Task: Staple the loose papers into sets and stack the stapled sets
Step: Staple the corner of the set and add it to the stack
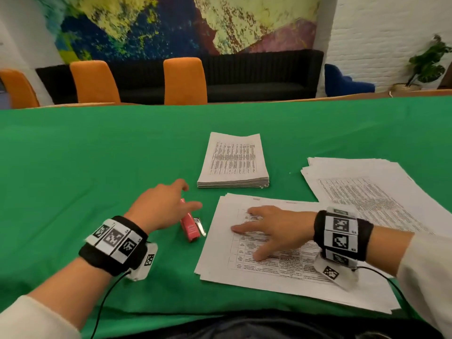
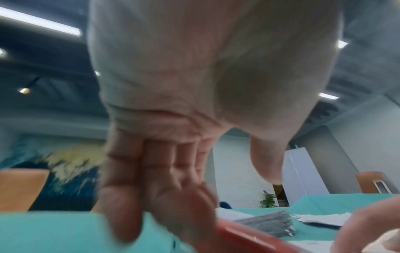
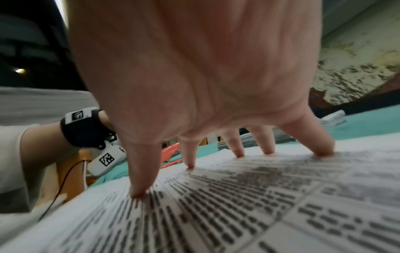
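Observation:
My left hand (image 1: 189, 196) hovers open over the front end of a red stapler (image 1: 190, 227) lying on the green tablecloth (image 1: 85, 167); I cannot tell whether it touches the stapler. In the left wrist view the relaxed fingers (image 2: 164, 191) hang just above the stapler's red body (image 2: 244, 238). My right hand (image 1: 252, 237) lies open, fingers spread, and presses on the top sheet of a loose printed pile (image 1: 274, 265) in front of me. The right wrist view shows the fingertips (image 3: 138, 193) planted on the print (image 3: 238, 205). A neat stack of stapled sets (image 1: 233, 162) sits beyond.
A second fanned pile of loose sheets (image 1: 367, 189) lies at the right, partly under my right wrist. Orange chairs (image 1: 184, 80) and a dark sofa (image 1: 256, 74) stand beyond the table's far edge. A cable (image 1: 102, 302) runs from my left wristband.

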Action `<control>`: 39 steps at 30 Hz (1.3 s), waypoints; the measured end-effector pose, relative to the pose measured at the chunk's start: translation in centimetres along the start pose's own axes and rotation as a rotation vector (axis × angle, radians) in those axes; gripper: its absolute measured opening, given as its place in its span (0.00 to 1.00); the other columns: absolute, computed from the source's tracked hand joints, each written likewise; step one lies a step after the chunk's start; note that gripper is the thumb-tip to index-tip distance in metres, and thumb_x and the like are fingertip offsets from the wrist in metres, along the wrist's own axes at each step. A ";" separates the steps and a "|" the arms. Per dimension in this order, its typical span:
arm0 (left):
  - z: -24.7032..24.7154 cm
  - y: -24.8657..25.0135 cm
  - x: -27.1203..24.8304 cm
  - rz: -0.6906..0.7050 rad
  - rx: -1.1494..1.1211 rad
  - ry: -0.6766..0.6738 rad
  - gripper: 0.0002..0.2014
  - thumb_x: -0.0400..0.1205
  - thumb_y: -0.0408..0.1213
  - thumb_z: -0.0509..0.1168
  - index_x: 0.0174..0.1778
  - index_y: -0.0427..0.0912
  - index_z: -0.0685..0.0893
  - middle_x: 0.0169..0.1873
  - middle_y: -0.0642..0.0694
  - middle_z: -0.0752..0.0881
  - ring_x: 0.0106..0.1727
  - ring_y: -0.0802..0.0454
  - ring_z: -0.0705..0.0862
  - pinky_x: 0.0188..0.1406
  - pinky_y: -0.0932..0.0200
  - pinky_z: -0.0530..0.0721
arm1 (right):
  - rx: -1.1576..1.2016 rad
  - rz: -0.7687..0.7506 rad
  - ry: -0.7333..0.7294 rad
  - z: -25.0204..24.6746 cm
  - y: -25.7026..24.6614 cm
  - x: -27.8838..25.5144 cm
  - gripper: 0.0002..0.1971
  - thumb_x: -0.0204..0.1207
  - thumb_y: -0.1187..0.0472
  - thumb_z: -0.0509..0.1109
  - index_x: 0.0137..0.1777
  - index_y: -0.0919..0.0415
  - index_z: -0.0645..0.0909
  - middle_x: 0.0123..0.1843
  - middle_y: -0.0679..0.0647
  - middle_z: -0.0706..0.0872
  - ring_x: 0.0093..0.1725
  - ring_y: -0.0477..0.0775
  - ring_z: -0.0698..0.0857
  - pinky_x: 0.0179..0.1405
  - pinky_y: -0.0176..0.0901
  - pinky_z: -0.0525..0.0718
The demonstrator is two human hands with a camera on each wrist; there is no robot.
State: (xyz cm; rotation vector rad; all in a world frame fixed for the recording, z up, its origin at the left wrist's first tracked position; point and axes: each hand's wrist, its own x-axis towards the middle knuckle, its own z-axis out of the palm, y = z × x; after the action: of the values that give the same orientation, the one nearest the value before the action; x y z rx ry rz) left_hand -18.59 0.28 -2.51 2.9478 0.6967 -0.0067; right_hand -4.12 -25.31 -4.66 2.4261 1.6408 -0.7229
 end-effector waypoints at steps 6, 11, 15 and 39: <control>1.9 1.0 0.1 -0.104 -0.157 -0.166 0.41 0.81 0.60 0.73 0.86 0.52 0.62 0.60 0.41 0.84 0.32 0.46 0.92 0.32 0.47 0.94 | -0.119 0.077 0.001 0.6 -1.1 1.7 0.50 0.67 0.13 0.60 0.83 0.18 0.35 0.93 0.53 0.44 0.89 0.71 0.49 0.78 0.79 0.71; 0.7 0.6 1.8 0.008 -0.216 -0.104 0.31 0.83 0.37 0.69 0.82 0.46 0.68 0.48 0.46 0.87 0.35 0.52 0.90 0.27 0.61 0.87 | -0.104 0.055 -0.065 -0.4 -0.3 1.6 0.52 0.67 0.18 0.69 0.84 0.18 0.38 0.92 0.51 0.47 0.88 0.69 0.51 0.79 0.81 0.67; -1.3 2.6 2.4 0.197 -0.186 -0.024 0.13 0.82 0.42 0.74 0.62 0.51 0.83 0.45 0.53 0.90 0.39 0.59 0.88 0.32 0.65 0.80 | -0.021 0.037 -0.038 -1.3 1.7 0.4 0.58 0.70 0.25 0.75 0.92 0.37 0.44 0.93 0.50 0.48 0.91 0.59 0.51 0.89 0.68 0.58; 1.6 10.1 5.1 0.629 0.237 -0.097 0.11 0.85 0.45 0.69 0.61 0.47 0.82 0.44 0.49 0.84 0.44 0.47 0.81 0.34 0.57 0.70 | 0.251 0.079 -0.092 1.2 8.3 -1.0 0.67 0.70 0.31 0.78 0.91 0.48 0.29 0.92 0.43 0.29 0.89 0.44 0.30 0.85 0.60 0.26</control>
State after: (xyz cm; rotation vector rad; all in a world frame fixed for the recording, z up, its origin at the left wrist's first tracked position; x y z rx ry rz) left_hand -9.45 -6.62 -3.12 3.2205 -0.2791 -0.1870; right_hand 2.69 -29.89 -6.57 2.5617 1.4905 -1.0688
